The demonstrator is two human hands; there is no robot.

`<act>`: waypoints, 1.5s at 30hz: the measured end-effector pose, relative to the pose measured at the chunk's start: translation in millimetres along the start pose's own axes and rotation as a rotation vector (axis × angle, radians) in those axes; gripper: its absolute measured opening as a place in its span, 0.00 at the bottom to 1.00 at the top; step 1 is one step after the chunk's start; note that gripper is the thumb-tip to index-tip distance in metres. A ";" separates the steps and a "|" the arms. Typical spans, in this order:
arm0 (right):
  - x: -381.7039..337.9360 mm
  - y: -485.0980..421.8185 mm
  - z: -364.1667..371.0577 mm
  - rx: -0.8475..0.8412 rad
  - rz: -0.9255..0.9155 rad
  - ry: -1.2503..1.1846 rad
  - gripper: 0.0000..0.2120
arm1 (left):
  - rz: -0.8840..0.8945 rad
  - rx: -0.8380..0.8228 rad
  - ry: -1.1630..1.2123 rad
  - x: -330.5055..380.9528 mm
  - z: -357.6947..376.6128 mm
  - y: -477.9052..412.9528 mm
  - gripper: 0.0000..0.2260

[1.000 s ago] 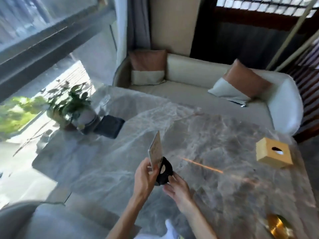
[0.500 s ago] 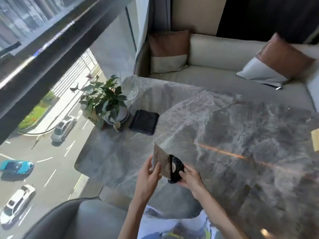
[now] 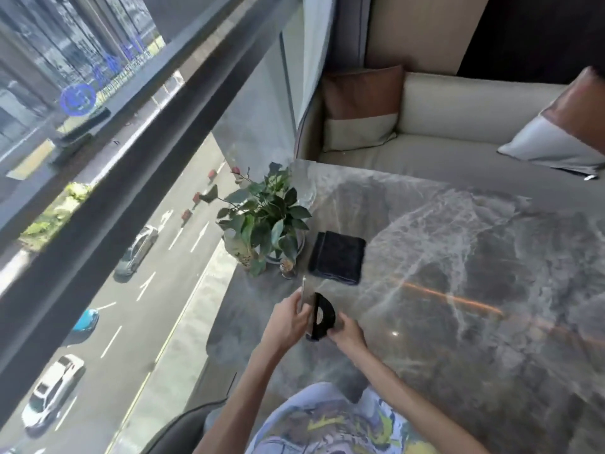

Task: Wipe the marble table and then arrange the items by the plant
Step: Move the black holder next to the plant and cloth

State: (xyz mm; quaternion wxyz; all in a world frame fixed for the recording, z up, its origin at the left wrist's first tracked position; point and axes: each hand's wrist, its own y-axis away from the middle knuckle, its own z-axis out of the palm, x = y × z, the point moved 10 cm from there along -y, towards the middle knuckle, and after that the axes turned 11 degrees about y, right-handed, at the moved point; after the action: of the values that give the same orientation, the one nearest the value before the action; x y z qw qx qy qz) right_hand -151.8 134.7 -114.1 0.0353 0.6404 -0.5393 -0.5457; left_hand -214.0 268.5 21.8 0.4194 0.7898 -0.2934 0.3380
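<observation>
My left hand pinches a thin card sign held edge-on and upright. My right hand grips the sign's black half-round stand just right of the card. Both are held low over the grey marble table, near its left edge. A potted green plant stands at the table's left side by the window. A folded dark cloth lies flat right of the plant, just beyond my hands. A small glass jar sits between plant and cloth.
A cream sofa with brown and white cushions runs along the table's far side. A floor-to-ceiling window borders the left, with a street far below. A grey chair back is at my lower left.
My hands carried the card and black stand left toward the plant and cloth. My view swung left, so the yellow tissue box dropped out of sight. The card now faces me edge-on.
</observation>
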 end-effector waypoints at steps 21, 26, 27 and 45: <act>-19.7 -55.4 65.1 0.065 -0.115 0.445 0.28 | 0.102 -0.108 -0.145 -37.2 -15.8 -63.3 0.06; -18.9 -56.6 65.4 0.076 -0.117 0.438 0.29 | 0.092 -0.135 -0.136 -44.1 -13.8 -65.9 0.05; -18.6 -56.7 65.7 0.076 -0.113 0.439 0.29 | 0.088 -0.139 -0.132 -46.7 -13.5 -66.5 0.06; -23.7 -51.7 71.6 0.006 -0.115 0.373 0.27 | 0.127 -0.167 -0.058 -48.4 -15.1 -55.7 0.06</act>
State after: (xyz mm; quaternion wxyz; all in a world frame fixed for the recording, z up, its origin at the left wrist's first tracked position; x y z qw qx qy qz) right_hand -166.6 212.3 -160.0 0.1014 0.7602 -0.4877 -0.4170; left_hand -205.8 316.7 -35.5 0.4529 0.7414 -0.3819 0.3150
